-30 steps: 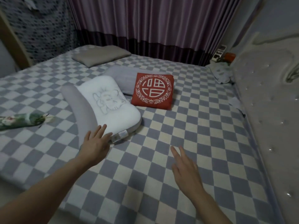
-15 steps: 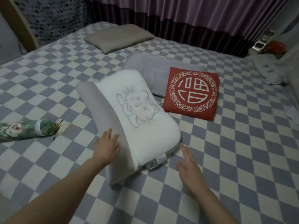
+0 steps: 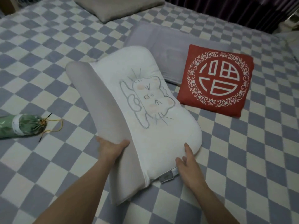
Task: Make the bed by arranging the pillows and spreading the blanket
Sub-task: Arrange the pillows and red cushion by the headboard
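Note:
A white contoured pillow [image 3: 145, 113] with a cat drawing and a grey side lies on the grey-and-cream checked blanket [image 3: 242, 159]. My left hand [image 3: 111, 147] grips its grey left edge, thumb on top. My right hand [image 3: 187, 165] holds its near right corner by the sewn label, fingers on the white top. A red square cushion [image 3: 216, 81] with a white emblem lies to the right. Behind them a flat grey pillow [image 3: 161, 50] lies partly under both. A taupe pillow [image 3: 119, 5] sits at the far end.
A green drawstring roll [image 3: 22, 126] with a yellow cord lies on the blanket at the left. Dark curtains [image 3: 226, 8] hang beyond the bed's far side. A pale object [image 3: 292, 18] sits at the far right edge.
Both hands have closed in on the white pillow and taken hold of its near end. The view has moved nearer and lower over the pillow.

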{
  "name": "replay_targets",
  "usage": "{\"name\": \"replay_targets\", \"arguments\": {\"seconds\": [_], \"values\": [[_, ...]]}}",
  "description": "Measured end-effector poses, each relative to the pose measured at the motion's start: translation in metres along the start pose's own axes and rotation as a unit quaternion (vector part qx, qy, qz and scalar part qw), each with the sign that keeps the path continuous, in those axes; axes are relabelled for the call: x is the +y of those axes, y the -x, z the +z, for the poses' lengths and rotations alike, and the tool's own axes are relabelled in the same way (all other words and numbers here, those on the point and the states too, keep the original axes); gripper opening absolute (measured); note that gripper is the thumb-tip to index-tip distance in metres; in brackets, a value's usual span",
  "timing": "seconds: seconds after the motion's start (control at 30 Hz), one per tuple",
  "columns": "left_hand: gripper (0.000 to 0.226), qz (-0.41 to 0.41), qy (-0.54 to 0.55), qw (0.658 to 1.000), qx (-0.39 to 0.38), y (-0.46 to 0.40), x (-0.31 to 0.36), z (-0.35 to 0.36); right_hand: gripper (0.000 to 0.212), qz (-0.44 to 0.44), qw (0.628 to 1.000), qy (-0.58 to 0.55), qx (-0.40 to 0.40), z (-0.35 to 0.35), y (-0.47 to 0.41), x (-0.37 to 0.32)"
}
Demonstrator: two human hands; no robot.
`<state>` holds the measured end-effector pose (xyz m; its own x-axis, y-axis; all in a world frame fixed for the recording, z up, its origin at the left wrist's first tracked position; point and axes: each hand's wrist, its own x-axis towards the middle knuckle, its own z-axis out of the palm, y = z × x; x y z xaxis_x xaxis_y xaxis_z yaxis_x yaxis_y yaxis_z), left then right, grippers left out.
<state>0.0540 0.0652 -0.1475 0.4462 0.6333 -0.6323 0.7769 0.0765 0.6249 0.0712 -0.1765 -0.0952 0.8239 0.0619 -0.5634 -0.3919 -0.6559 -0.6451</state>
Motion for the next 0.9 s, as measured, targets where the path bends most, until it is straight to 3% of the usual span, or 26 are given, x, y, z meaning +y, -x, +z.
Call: {"name": "replay_targets", "arguments": {"seconds": [0.2,0.3,0.43,0.53,0.63,0.8,0.9], "values": [[0.074,-0.065,0.081,0.995,-0.012,0.007,0.023,0.001,0.060,0.024,0.999,-0.010,0.027,-0.011,0.000,0.003],[0.059,-0.050,0.130,0.990,-0.025,0.036,0.043,0.005,0.063,0.027,0.998,-0.019,0.060,-0.018,0.003,0.004],[0.022,-0.015,0.167,0.985,-0.048,0.086,0.057,0.008,0.078,0.069,0.986,-0.112,0.100,-0.028,0.007,0.008],[0.027,0.043,0.170,0.982,-0.069,0.133,0.063,0.009,0.091,0.118,0.962,-0.211,0.131,-0.039,0.020,0.021],[0.023,0.098,0.163,0.978,-0.088,0.176,0.067,0.010,0.094,0.167,0.901,-0.372,0.151,-0.057,0.039,0.037],[0.019,0.210,0.084,0.962,-0.150,0.254,0.072,0.035,0.093,0.195,0.868,-0.431,0.152,-0.115,0.089,0.087],[0.034,0.248,0.035,0.946,-0.203,0.297,0.074,0.066,0.099,0.188,0.841,-0.473,0.183,-0.148,0.119,0.125]]}}
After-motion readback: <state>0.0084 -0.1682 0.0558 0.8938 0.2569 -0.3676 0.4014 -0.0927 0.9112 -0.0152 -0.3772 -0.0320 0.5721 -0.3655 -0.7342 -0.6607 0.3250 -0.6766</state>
